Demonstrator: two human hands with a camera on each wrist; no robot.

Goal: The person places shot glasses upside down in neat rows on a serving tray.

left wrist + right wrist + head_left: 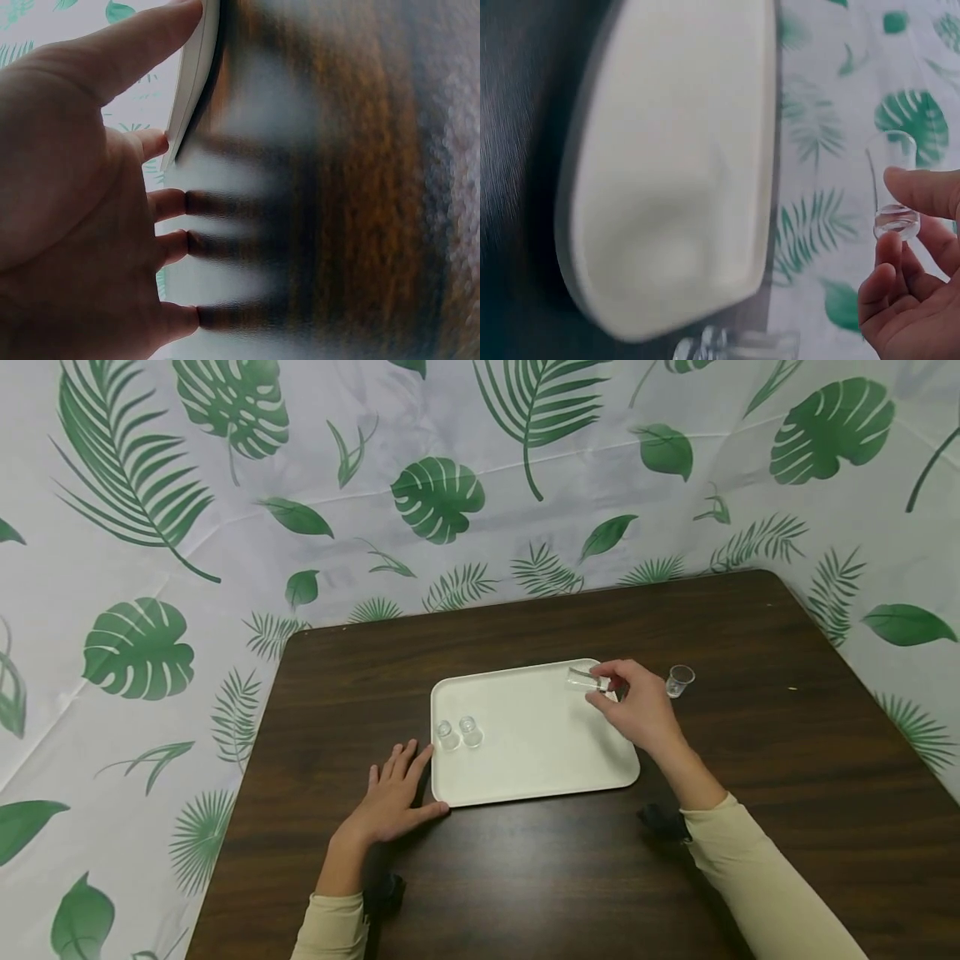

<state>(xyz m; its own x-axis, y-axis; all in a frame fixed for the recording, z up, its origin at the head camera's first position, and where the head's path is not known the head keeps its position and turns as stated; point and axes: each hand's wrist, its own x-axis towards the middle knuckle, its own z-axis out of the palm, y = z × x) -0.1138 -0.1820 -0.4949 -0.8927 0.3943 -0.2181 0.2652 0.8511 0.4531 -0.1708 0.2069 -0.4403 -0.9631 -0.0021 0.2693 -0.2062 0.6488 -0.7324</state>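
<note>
I judge it half done: two glasses point(471, 733) on the tray point(536, 743), right hand point(639, 703) pinching a third point(581, 680), left hand point(392, 797) spread alongside, a fourth glass point(679, 680) outside.

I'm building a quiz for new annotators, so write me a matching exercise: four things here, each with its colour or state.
Column one:
1. Tray
2. Left hand
3. Table
4. Right hand

Column two:
A. Dark brown
B. Holding a glass
C. Off-white
D. Touching the tray's edge

Pairs: 1-C, 2-D, 3-A, 4-B
</note>
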